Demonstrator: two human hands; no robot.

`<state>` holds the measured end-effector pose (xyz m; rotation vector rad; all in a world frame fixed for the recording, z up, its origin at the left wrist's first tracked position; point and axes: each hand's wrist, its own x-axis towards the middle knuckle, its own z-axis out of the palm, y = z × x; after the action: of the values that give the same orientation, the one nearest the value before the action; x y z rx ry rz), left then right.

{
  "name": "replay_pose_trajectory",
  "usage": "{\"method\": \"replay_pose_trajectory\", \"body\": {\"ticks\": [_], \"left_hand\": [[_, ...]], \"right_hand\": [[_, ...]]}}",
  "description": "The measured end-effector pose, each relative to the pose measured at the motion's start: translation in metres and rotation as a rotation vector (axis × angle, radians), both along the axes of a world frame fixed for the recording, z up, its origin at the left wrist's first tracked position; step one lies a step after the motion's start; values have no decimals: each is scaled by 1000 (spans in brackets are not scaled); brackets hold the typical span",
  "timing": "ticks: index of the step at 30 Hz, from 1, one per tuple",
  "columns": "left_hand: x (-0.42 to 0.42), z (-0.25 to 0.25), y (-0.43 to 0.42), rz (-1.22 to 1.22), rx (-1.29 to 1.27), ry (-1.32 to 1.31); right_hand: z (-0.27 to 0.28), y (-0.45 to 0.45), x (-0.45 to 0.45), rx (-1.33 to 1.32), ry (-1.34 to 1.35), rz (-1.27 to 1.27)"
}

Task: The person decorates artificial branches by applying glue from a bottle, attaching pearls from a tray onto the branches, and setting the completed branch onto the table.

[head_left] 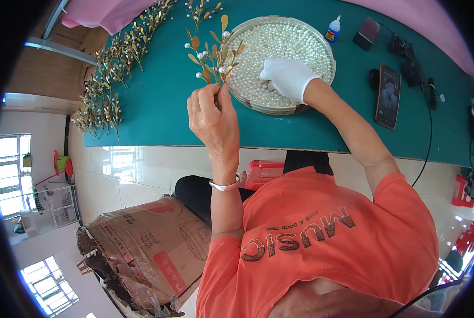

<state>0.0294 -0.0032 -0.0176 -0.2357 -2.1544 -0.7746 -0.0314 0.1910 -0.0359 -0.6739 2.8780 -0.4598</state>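
My left hand (214, 114) pinches the stem of a gold-leaved sprig (214, 61) with white pearls, held upright at the left rim of a round tray. The round tray (295, 111) is filled with many loose white pearls (279, 40). Over the pearls, my right hand (288, 78) wears a white glove; its fingers are bent together and reach down into them. Whatever those fingertips hold is too small to make out.
Several similar sprigs (126, 53) lie along the green table's (157, 114) left side, one more (199, 11) at the back. Right of the tray are a glue bottle (333, 29), a dark box (367, 34), a phone (388, 96) and black cables (414, 71). A cardboard box (147, 249) stands below left.
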Motion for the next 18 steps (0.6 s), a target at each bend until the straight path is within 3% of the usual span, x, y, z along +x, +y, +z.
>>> {"method": "replay_pose_trajectory", "body": {"ticks": [5,12,18], "left_hand": [[2,-1,0,1,-1,1],[0,-1,3,-6,-3,5],[1,-1,5,-5,-2,-16]], "right_hand": [[13,11,2,-105,-116,-125],[11,21,3,-129,-37,-11],[15,12,9,65,-12,-51]]}}
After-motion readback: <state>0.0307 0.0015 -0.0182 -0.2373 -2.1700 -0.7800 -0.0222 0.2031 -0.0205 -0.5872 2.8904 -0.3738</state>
